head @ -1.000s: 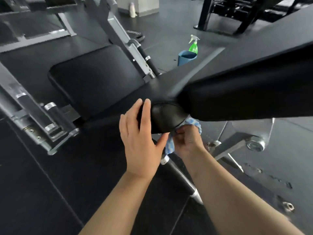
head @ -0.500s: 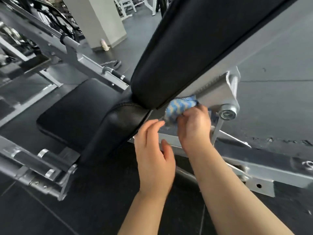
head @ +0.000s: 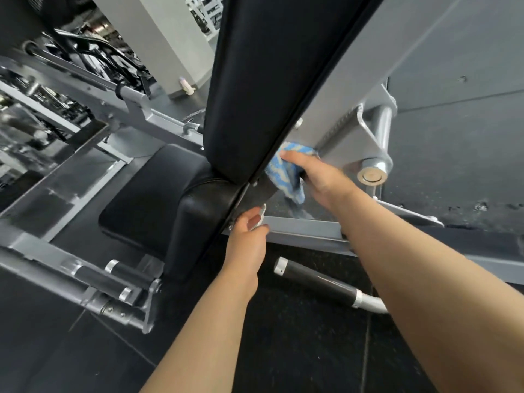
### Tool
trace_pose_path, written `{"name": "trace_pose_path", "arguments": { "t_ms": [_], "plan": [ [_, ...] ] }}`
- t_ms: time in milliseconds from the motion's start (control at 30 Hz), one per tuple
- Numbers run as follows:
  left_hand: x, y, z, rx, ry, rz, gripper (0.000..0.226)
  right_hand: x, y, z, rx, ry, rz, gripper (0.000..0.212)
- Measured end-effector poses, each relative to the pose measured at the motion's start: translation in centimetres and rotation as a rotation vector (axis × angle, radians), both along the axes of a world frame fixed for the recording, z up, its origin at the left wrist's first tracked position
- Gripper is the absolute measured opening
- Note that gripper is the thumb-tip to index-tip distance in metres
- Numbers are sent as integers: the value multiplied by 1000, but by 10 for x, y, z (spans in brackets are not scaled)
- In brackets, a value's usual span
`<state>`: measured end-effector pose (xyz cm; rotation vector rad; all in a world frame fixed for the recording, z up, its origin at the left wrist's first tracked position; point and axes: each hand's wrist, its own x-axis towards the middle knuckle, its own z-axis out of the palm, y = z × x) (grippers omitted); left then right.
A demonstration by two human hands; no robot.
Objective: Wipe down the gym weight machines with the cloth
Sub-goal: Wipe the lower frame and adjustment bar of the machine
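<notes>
A blue and white cloth is bunched in my right hand and pressed against the underside of the tall black back pad, next to its grey metal bracket. My left hand grips the lower edge of the machine's frame, just below the pad's bottom corner, fingers curled round the edge. The black seat pad lies to the left of both hands. Part of the cloth hangs loose under my right hand.
A grey steel frame with rollers runs along the left. A black-gripped handle bar lies low between my forearms. A shiny pivot bolt sits right of the cloth. A white pillar stands behind on the dark rubber floor.
The view has swung up and closer under the back pad. My right hand has carried the cloth from the pad's rounded end to the bracket side. My left hand left the pad and took the frame edge.
</notes>
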<state>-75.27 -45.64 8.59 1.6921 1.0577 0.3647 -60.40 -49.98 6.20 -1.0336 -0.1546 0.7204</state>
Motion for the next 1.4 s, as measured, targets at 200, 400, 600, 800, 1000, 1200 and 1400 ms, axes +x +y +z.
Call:
{"name": "trace_pose_path", "arguments": {
  "t_ms": [200,400,600,800,1000,1200,1400],
  "plan": [
    [3,12,-12,-18,-33,32,35,1,-1,-4,-141,-41,8,75],
    [7,17,-20,-48,-23,27,34,-11,27,-20,-87,-208,-215,23],
    [9,30,-27,-70,-22,-16,39,-19,59,-41,-66,-144,-128,29],
    [2,39,-36,-100,-57,-11,40,-27,91,-55,-251,82,70,17],
    [-2,51,-47,-122,-71,29,36,-37,111,-57,-238,234,133,12],
    [-7,49,-59,-99,-41,-1,45,3,55,-62,-979,-700,204,18],
    [-18,34,-81,-139,62,-164,37,16,-10,-69,-1455,-1348,498,45]
  ]
}}
